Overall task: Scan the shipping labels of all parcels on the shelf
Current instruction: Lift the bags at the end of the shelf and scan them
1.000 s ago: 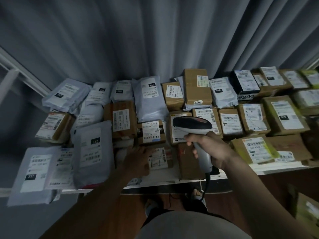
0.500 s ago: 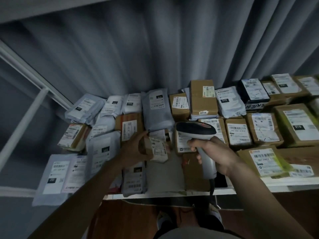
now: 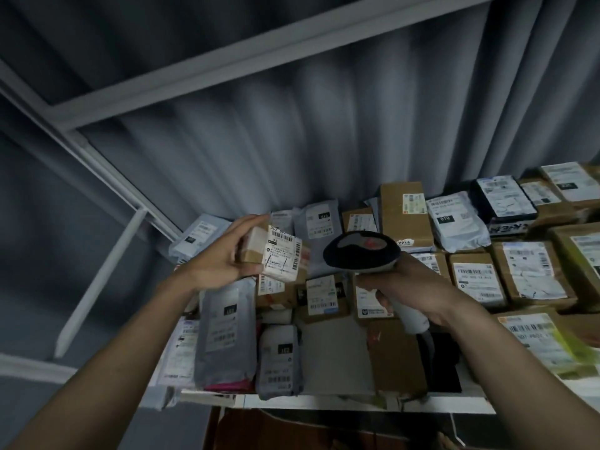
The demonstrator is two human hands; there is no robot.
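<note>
Nearest us, the shelf's white front edge (image 3: 357, 402) carries grey mailers and cardboard boxes packed edge to edge. Above them our left hand (image 3: 224, 254) grips a small labelled box (image 3: 276, 256), lifted clear of the pile, while our right hand (image 3: 409, 284) clasps the barcode scanner (image 3: 360, 251) just beside it. Beyond, grey curtain (image 3: 324, 141).

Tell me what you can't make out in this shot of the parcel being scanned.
Only the head view:
- small box in the left hand: label print blurred; its far side hidden by the fingers.
- scanner in the right hand: window faces away, trigger covered.
- Parcels at the right edge: cut off by the frame.
- black parcel: label too small and dim to read.
</note>
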